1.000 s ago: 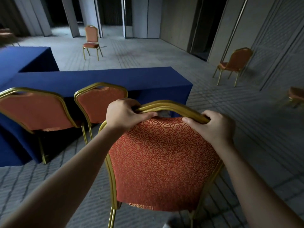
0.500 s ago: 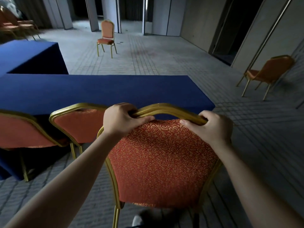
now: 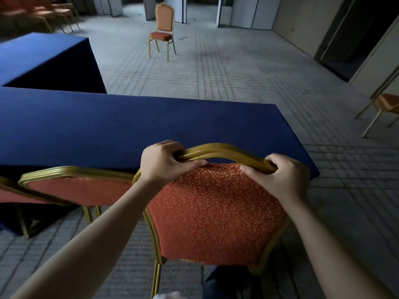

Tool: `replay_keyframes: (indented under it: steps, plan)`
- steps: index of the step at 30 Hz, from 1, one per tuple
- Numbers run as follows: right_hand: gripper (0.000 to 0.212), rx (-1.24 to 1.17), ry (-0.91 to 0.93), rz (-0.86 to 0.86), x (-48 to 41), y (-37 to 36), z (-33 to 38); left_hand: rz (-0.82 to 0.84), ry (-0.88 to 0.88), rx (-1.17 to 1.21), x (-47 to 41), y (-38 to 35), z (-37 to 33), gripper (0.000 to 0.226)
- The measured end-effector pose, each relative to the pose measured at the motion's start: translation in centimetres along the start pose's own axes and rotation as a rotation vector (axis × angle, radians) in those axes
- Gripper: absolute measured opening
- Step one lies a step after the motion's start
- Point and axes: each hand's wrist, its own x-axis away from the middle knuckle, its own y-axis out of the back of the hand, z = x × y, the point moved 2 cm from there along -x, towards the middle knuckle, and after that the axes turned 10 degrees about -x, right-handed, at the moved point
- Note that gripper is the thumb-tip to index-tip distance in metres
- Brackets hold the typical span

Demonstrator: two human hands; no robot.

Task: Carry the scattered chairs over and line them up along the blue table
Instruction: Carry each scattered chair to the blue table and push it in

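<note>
Carried chair point(image 3: 216, 212) at the near long edge of the blue counter point(image 3: 129, 126), padded back toward the viewer, just right of a neighbour chair point(image 3: 77, 188) already set against the same edge, with part of a further chair point(image 3: 13, 195) beyond at the left border. Left grip point(image 3: 160, 164) and right grip point(image 3: 282, 175) both wrapped round the gold top rail point(image 3: 222, 148), one at each end of the arch, thumbs laid on the patterned cloth below. Feet out of view; grounded or lifted, impossible to tell. Probable step: final placement in the row. For a clean result: hold the rail level, turn the back parallel to the counter edge, match the line of the neighbour's back, and leave a slight gap to avoid knocking frame against frame. Lower all feet together rather than one corner first. Slide the seat toward the hanging cloth gently, without snagging or dragging it. Stay inside the counter's right corner, close by here. Release only after a firm, wobble-free stand. Probably left to fetch: a lone chair point(image 3: 163, 29) far across the tiled floor point(image 3: 237, 72) and another chair point(image 3: 386, 104) at the right border.
</note>
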Motion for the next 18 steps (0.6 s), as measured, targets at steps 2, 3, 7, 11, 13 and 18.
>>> replay_keyframes:
  steps: [2,3,7,11,13,18]
  plan:
    - [0.061,-0.033,0.019,0.027,-3.6,-2.1,-2.8,-0.018,0.047,-0.026,-2.7,-2.4,0.2,0.055]
    - [0.061,-0.047,0.026,0.045,-5.5,-3.0,-4.1,-0.033,0.066,-0.044,-4.1,-3.5,0.1,0.057]
    - [0.062,-0.089,0.059,0.100,-12.1,-6.0,-7.8,-0.076,0.137,-0.092,-9.2,-6.3,0.0,0.059]
    - [0.062,-0.141,0.121,0.117,-16.0,-7.9,-9.5,-0.129,0.171,-0.127,-11.6,-7.4,0.1,0.058]
    - [0.063,-0.149,0.140,0.098,-17.1,-8.5,-10.0,-0.165,0.156,-0.143,-12.4,-7.6,0.2,0.059]
    - [0.062,-0.174,0.140,0.092,-16.3,-9.6,-10.8,-0.168,0.075,-0.102,-12.3,-8.9,0.7,0.055]
